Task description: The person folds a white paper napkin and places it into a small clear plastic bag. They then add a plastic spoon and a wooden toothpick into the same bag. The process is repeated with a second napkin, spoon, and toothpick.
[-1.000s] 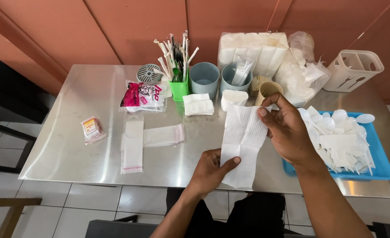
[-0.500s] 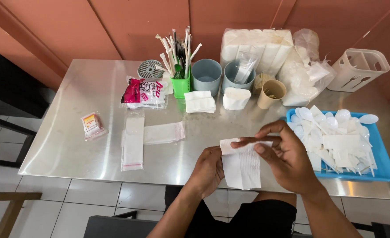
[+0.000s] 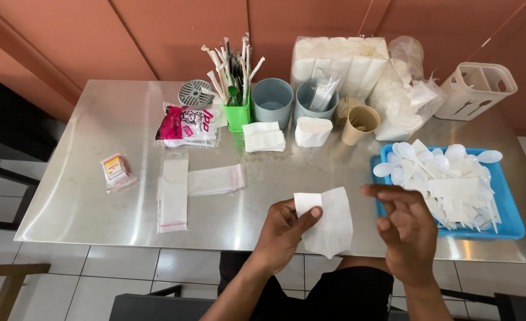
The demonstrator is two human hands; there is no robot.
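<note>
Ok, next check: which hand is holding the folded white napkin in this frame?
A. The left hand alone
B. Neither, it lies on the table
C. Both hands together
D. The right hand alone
A: the left hand pinches the folded white napkin with its thumb, while the right hand hovers open beside it, apart from it.

Pink-and-white packet (image 3: 186, 125) beside green cup (image 3: 237, 113); small orange-labelled packet (image 3: 115, 170) far left.

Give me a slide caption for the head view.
Left hand pinches a folded white napkin above a steel table; right hand open beside it.
</note>
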